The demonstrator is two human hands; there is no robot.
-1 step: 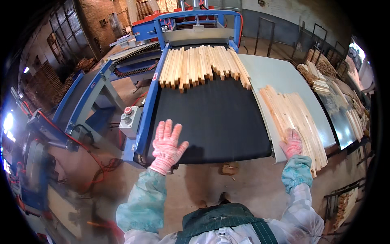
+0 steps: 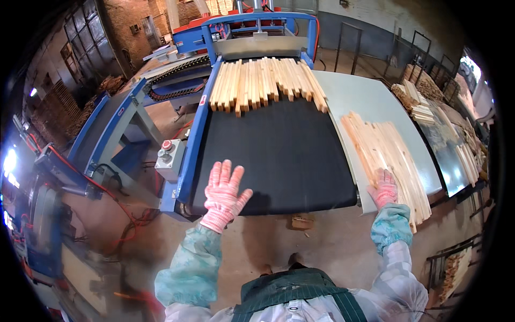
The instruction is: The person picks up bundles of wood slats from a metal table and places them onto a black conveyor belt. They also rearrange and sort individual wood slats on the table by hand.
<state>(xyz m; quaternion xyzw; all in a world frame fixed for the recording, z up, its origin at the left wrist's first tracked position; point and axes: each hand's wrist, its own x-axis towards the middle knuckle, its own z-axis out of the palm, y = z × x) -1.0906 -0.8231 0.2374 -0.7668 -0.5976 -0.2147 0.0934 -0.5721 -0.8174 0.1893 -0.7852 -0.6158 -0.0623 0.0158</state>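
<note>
Above the near left part of a wide, flat black conveyor belt (image 2: 273, 155), the L hand (image 2: 225, 190), in a pink-and-white knit glove, is held w/ fingers spread & nothing grasped; whether the belt is touched can't be told. By the R hand (image 2: 384, 189), gloved alike, the near left part of a row of long, pale wooden strips (image 2: 383, 142) is covered; fingers are laid forward along the wood, but whether any strip is gripped can't be told.

These strips are set side by side on a smooth, light-grey side table (image 2: 351, 88), near ends jutting past its edge, prob. so they can be reached easily. At the belt's far end, a second batch of pale, square-cut wooden sticks (image 2: 263, 83) is laid lengthwise, near ends uneven; presumably they're kept parallel to lie flat b/w the sides. Left of the belt's blue metal side rail (image 2: 190, 150), a grey control box w/ red round button (image 2: 170, 163) is mounted, prob. for quick access.
</note>
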